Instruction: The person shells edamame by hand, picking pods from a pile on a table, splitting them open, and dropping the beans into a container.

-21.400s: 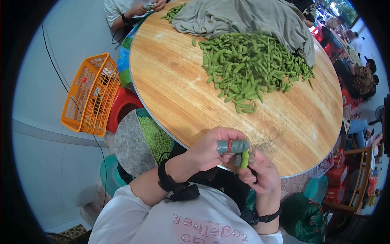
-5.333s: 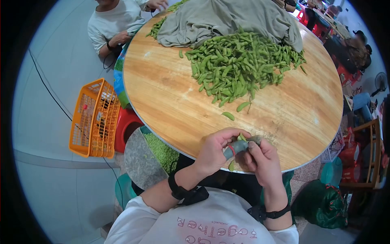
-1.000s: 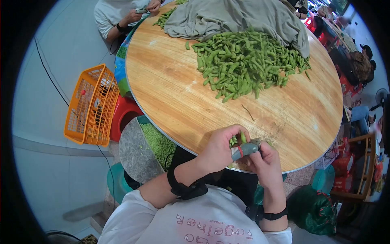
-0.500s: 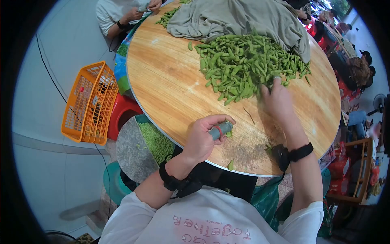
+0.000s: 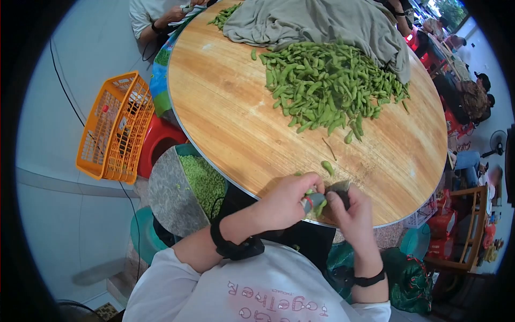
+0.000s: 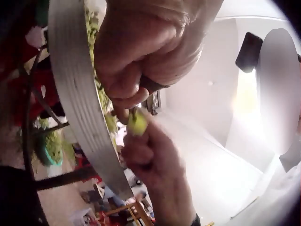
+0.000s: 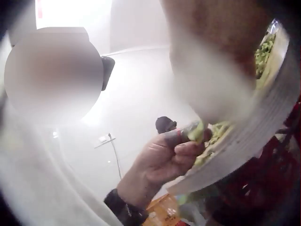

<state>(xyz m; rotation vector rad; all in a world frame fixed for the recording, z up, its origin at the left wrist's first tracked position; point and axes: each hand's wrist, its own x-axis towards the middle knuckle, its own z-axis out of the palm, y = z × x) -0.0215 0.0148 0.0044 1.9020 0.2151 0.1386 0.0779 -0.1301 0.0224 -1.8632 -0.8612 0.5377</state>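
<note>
Just over the near edge of the round table [image 5: 230,129], my two hands meet. My left hand [image 5: 281,204] holds a green edamame pod [image 7: 197,133]; its thumb wears a grey finger cover [image 5: 313,202] with a red band. My right hand [image 5: 355,217] pinches at the pod from the other side, and a dark cover [image 5: 339,187] shows on its finger. In the left wrist view, the green of the pod lies at the right hand's fingertips. Beyond the hands, a loose pod [image 5: 327,167] and a brown stem [image 5: 329,149] lie on the wood.
A heap of edamame pods [image 5: 322,86] lies mid-table, partly under a grey cloth [image 5: 316,24]. Below the left edge stands a tub of shelled beans [image 5: 201,180] with a grey patterned cover [image 5: 174,193]. Beside it are a red stool [image 5: 155,142] and orange basket [image 5: 115,129]. Another person sits at upper left.
Half a second ago my right hand was reaching into the heap; now it is back at my left hand. A loose pod now lies nearer me, and several pods at the heap's edge have shifted.
</note>
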